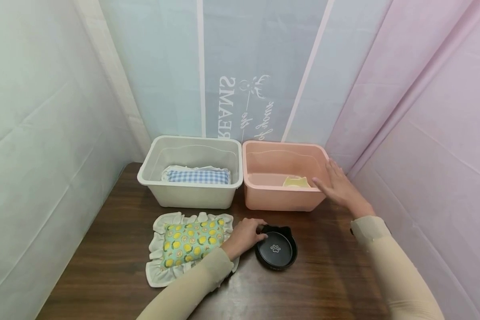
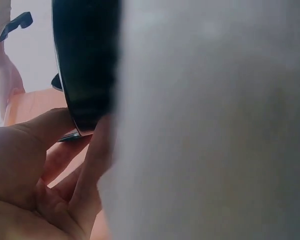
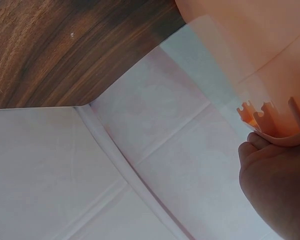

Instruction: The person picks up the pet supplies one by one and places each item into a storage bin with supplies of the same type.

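On the table, a black cat-eared pet bowl (image 1: 283, 253) with a paw print inside stands in front of the bins. My left hand (image 1: 244, 235) pinches its left rim, thumb over the edge and fingers outside; the left wrist view also has the bowl (image 2: 85, 60) between thumb and fingers (image 2: 92, 175). A ruffled lemon-print cushion (image 1: 194, 240) lies beside that hand, partly under the forearm. My right hand (image 1: 342, 189) rests at the right rim of the pink bin (image 1: 282, 200), fingers fairly straight; its fingertips are mostly hidden in the right wrist view.
A pale yellow bowl (image 1: 297, 182) with ear-like points lies in the pink bin. Left of it stands a white bin (image 1: 192, 198) holding a blue checked cushion (image 1: 198, 176). Fabric curtains (image 1: 436, 169) enclose the dark wooden table (image 1: 108, 266) on the back and sides.
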### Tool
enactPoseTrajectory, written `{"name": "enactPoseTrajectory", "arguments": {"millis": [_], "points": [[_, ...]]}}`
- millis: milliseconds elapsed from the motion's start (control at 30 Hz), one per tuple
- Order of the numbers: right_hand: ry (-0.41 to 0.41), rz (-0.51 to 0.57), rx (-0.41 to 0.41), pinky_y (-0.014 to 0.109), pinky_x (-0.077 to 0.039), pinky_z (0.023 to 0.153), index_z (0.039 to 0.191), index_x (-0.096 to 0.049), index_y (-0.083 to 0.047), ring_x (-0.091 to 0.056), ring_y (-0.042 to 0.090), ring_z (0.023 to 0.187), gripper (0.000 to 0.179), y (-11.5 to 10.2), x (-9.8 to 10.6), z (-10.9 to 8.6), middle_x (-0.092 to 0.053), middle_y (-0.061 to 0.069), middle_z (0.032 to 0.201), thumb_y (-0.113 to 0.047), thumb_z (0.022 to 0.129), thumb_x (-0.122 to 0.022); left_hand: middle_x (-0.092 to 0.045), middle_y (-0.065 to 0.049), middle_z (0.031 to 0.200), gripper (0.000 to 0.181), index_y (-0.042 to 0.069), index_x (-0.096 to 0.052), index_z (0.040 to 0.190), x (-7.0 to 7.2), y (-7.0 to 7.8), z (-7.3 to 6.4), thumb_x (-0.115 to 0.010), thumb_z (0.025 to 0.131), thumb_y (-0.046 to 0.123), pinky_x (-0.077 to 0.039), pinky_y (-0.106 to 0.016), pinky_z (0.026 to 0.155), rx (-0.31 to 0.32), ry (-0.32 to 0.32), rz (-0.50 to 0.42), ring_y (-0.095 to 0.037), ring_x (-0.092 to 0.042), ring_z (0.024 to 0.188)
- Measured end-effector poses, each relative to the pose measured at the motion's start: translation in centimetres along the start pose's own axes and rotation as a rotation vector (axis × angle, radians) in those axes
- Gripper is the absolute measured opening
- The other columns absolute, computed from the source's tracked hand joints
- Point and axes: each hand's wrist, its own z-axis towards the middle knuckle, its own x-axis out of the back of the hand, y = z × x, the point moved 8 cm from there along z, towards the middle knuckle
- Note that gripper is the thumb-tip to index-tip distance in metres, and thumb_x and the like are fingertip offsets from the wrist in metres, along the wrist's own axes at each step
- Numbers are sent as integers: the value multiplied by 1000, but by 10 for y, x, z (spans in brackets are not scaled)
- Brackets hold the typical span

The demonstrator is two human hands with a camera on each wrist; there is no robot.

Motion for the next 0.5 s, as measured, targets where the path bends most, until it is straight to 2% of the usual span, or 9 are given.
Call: {"name": "enactPoseTrajectory", "arguments": {"millis": [233, 367, 500], "points": [[-19, -2, -16, 74, -3, 127, 171, 7, -4, 10, 51, 162, 99, 1, -2, -1, 13, 21, 178, -65, 110, -41, -81, -2, 113, 29, 16, -81, 124, -2, -4, 1, -84, 95, 17, -62, -38, 82, 8, -6, -70, -22, -76, 96], [-16, 5, -15, 73, -3, 128, 171, 7, -5, 10, 51, 162, 99, 1, -2, -2, 11, 22, 178, -65, 110, -42, -81, 0, 102, 28, 15, -82, 121, -2, -5, 1, -84, 93, 16, -61, -34, 78, 8, 4, -103, -15, -75, 87], [-2, 2, -4, 70, -1, 129, 171, 7, -3, 9, 51, 162, 99, 1, -1, -1, 11, 23, 178, -64, 110, -42, -81, 3, 97, 27, 16, -83, 120, 5, 0, 1, -84, 93, 17, -58, -29, 71, -7, 24, -105, -11, -71, 76]]}}
